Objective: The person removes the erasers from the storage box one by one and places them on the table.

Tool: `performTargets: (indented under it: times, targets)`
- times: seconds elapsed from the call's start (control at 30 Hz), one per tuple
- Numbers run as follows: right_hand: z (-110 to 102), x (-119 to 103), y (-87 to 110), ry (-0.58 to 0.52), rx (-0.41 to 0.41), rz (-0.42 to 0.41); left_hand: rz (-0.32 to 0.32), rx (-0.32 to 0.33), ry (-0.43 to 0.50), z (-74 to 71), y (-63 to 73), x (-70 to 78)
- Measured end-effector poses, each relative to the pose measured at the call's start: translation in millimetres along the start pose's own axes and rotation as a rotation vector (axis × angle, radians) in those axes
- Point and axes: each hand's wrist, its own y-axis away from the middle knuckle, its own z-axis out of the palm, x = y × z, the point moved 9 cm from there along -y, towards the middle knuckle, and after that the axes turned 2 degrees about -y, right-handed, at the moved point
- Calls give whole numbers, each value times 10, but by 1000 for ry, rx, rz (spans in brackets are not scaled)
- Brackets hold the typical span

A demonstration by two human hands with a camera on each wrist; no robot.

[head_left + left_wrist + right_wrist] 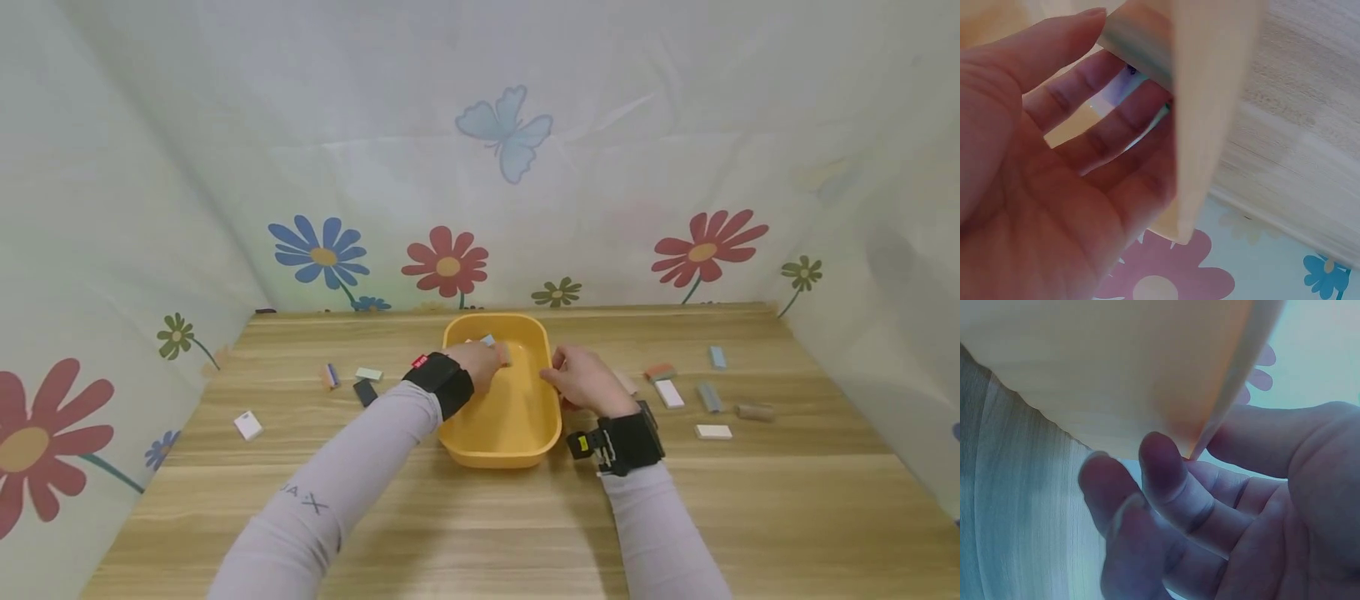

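A yellow plastic tub stands on the wooden table. My left hand reaches inside it, near the far left. Between thumb and fingers it holds a small striped block, orange and grey-green, which also shows past the fingertips in the head view. Beside those fingers lies a light blue piece in the tub; other pieces there are mostly hidden by the hand. At the tub's right side, my right hand pinches the rim between thumb and fingers, as the right wrist view shows.
Left of the tub lie a white block, a dark block, a pale green block and a blue-and-orange piece. Several more pieces lie on the right, among them a brown cylinder. A flowered curtain hangs behind.
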Motion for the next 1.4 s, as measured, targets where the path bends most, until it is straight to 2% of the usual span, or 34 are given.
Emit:
performTargets:
  times: [0.07, 0.3, 0.47, 0.57, 0.7, 0.93, 1.07, 1.13, 1.27, 1.33, 1.4]
  targets:
    - [5, -8, 1, 3, -2, 0, -14, -23, -8, 27, 25, -27]
    - [37, 1, 13, 1, -5, 8, 19, -51, -25, 108, 74, -23]
    - [65, 26, 11, 7, -4, 9, 25, -75, -75, 174, 67, -28]
    - [73, 25, 15, 12, -7, 0, 43, -88, -93, 210, 63, -22]
    - [75, 17, 21, 18, -14, -12, 90, -79, -60, 220, 74, -16]
    - [42, -16, 8, 40, -8, -28, 126, -11, 146, 103, 61, -111]
    - [18, -26, -1, 36, -9, -30, 201, 45, 214, -31, 41, -125]
    - [1, -24, -4, 29, -4, -29, 240, 76, 257, -108, 73, -132]
    - [-20, -22, -5, 23, 2, -32, 290, 181, 328, -296, 233, -232]
    - [-24, -18, -5, 23, -3, -28, 275, 243, 344, -376, 348, -360]
    - [-33, -17, -11, 26, -8, -26, 229, 299, 349, -431, 464, -549]
